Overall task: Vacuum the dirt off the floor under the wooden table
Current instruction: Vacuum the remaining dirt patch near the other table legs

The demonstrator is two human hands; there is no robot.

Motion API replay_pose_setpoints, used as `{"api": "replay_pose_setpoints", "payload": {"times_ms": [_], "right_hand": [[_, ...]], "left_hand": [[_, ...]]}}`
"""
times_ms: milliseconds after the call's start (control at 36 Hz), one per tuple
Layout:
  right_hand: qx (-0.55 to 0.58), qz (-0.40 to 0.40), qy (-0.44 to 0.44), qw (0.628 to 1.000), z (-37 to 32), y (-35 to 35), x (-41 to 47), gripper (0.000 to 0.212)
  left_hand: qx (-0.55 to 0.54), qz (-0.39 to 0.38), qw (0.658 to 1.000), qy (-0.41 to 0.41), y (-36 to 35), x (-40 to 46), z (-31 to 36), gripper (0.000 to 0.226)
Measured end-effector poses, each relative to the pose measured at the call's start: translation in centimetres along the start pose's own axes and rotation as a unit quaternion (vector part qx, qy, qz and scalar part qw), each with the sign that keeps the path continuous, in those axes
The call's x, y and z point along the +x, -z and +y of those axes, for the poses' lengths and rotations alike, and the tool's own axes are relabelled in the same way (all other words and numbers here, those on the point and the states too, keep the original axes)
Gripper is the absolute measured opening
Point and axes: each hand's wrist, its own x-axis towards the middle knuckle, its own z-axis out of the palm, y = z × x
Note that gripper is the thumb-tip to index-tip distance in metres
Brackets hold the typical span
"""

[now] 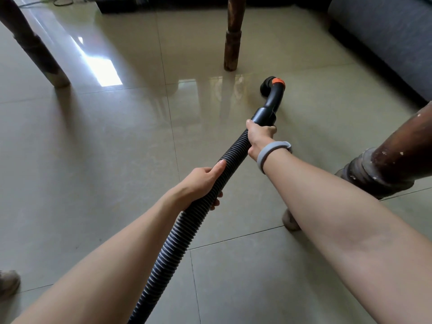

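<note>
Ribbed vacuum hose (187,220) runs diagonally from the bottom edge toward the far right, its curved nozzle (272,94) pointing down at the tiled floor (93,160) between table legs (232,36). Left hand (201,185) grips the hose; right hand (259,136) grips the nozzle's base. The nozzle mouth is hidden.

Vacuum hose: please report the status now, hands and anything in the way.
Left hand grips ribbed hose. Right hand grips hose at rigid handle. Nozzle at tiled floor. Table leg ahead, apart from nozzle.
</note>
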Motion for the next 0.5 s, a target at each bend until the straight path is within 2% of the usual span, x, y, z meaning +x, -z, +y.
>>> {"api": "replay_pose_setpoints", "payload": {"times_ms": [278, 417, 500], "right_hand": [[0.003, 0.099, 0.015, 0.995, 0.4, 2.5, 0.7, 0.062], [0.002, 0.075, 0.005, 0.997, 0.6, 3.4, 1.6, 0.066], [0.010, 0.042, 0.000, 0.999, 0.3, 3.1, 1.7, 0.066]], "left_hand": [[0.022, -0.024, 0.999, -0.011, -1.5, 0.5, 0.5, 0.056], [0.029, -0.070, 0.997, 0.003, -1.2, -0.3, -0.3, 0.058], [0.029, -0.060, 0.998, -0.003, -0.9, -0.6, -0.5, 0.056]]}}
